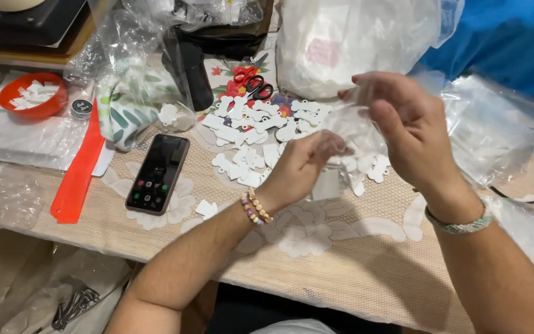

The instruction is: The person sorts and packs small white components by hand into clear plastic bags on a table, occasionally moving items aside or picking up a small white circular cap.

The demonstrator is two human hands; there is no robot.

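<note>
- Clear plastic bag point(348, 131) held up off the table between both hands, film crumpled and partly see-through.
- Left hand point(301, 167) closed around the bag's lower part, fingers curled in, thumb side pressed to the film; bead bracelet point(254, 208) on that wrist.
- Right hand point(406, 124) above and to the right of the left, fingertips pinching the bag's upper edge, remaining fingers loosely bent; green woven band point(462, 224) on that wrist.
- White flat piece point(327, 184) just below the left hand's knuckles, seemingly inside the bag's bottom or hanging against it; cannot tell which through the film.
- Judged step: bagging in hand, with one piece at the bag and the mouth pulled apart by the right fingertips.
- Judged demand of the hold: thin, slippery film, so a light pinch at the edge and steady support below, lest the mouth collapse.
- Heap of white cut-out pieces point(251, 127) beyond and to the left of the left hand, spread on the lace tablecloth point(341, 266).
- Red-handled scissors point(251, 81) farther beyond that heap.
- Dark phone point(157, 173) well left of the left forearm, face up.
- Orange-red strip point(76, 176) and red bowl point(32, 99) of white bits farther left again.
- Big white sack point(353, 43) beyond the right hand; more clear bags point(495, 133) to its right.
</note>
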